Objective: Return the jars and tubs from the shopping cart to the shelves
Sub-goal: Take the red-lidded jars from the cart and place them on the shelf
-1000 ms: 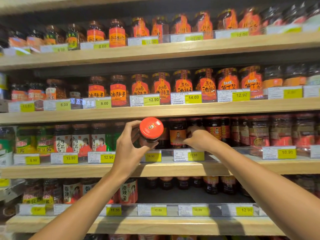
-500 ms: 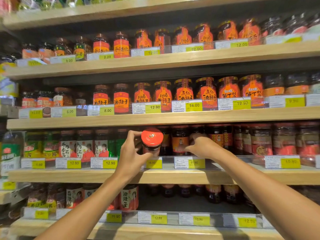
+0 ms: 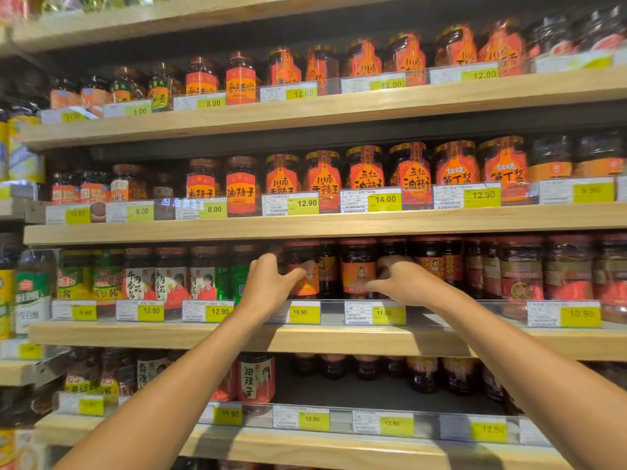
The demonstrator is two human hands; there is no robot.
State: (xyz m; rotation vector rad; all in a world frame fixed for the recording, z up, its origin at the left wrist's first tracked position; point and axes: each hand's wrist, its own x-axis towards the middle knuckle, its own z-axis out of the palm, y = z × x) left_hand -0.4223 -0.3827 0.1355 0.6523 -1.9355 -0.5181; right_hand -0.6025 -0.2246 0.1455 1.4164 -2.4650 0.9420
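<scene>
Jar (image 3: pixel 303 269) on shelf (image 3: pixel 339 339), left hand (image 3: pixel 268 283) fingers gripping it, right hand (image 3: pixel 403 283) fingers loosely curled, label blurred

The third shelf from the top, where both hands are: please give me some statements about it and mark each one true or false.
1. The left hand grips a jar standing on the shelf. True.
2. The jar in the left hand's grip stands above the 16.90 price tag. True.
3. The right hand holds a green bottle. False: it reaches among dark jars with red and orange labels, beside the portrait-label jar.
4. The tag below the right hand reads 8.00. False: that price tag reads 11.90.
5. Both forearms come up from below the shelf. True.
</scene>
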